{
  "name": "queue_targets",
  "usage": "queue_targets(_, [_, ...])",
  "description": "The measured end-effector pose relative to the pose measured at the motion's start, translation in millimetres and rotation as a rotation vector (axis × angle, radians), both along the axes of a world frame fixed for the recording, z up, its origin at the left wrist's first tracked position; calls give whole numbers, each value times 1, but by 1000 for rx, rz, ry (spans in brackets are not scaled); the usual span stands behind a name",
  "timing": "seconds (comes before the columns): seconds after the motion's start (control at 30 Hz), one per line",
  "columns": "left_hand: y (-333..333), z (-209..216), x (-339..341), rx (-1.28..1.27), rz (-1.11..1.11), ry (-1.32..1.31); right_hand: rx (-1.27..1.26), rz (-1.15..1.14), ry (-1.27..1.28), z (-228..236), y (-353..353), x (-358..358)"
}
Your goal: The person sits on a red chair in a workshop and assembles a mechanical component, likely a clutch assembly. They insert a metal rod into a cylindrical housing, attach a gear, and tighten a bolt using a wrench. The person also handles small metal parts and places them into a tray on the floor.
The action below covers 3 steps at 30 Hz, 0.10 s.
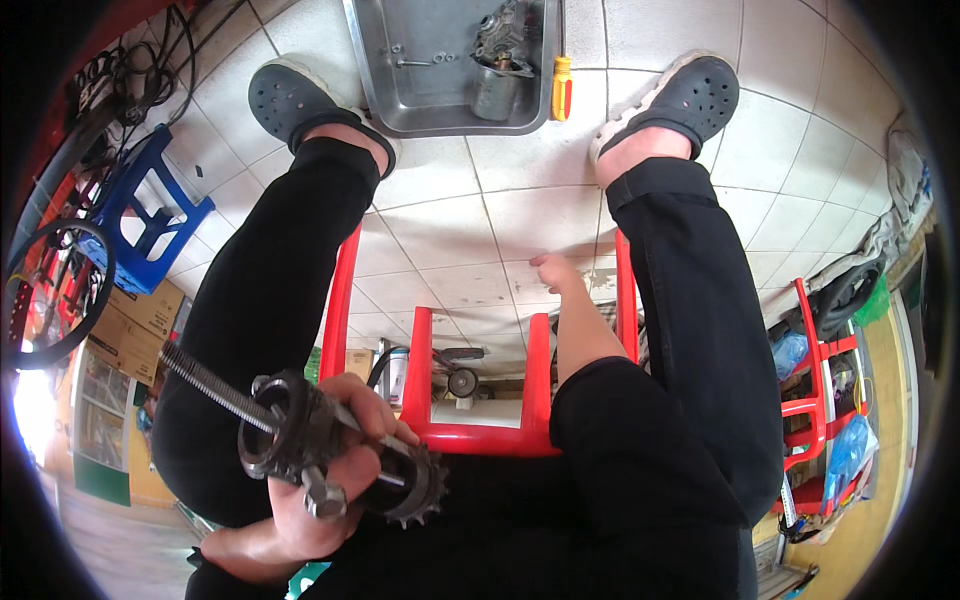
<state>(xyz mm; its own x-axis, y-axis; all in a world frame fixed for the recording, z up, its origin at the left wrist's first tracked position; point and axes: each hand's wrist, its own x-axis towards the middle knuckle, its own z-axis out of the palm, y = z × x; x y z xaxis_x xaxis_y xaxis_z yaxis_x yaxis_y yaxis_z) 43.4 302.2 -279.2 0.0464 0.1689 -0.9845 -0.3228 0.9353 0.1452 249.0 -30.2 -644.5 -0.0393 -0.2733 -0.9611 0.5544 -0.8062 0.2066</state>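
My left hand (318, 505) is closed around a dark, greasy metal machine part (285, 420) at the lower left, above my left thigh. This part has a round open collar, a toothed sprocket (425, 490) at its right end, and a bolt head sticking out near my fingers. A long threaded rod (215, 385) runs out of the collar up to the left. My right hand (560, 275) hangs low between my knees, over the tiled floor. Its fingers are partly spread, with nothing visible in them.
Ahead lies a metal tray (450, 130) with a bolt, several nuts, a metal cup (495, 95) and a greasy metal part. A yellow-handled screwdriver (562, 90) is beside it. A blue stool (150, 220) and cables stand left; red stool legs (540, 385) show below me.
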Motion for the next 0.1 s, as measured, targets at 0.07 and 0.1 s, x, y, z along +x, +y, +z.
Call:
queue_targets(0.07, [-2, 0, -6, 26, -107, -57, -57, 0, 67, -14, 1, -7])
queue_targets(0.1, [0, 0, -14, 30, -201, -105, -171, -46, 100, -20, 1, -4])
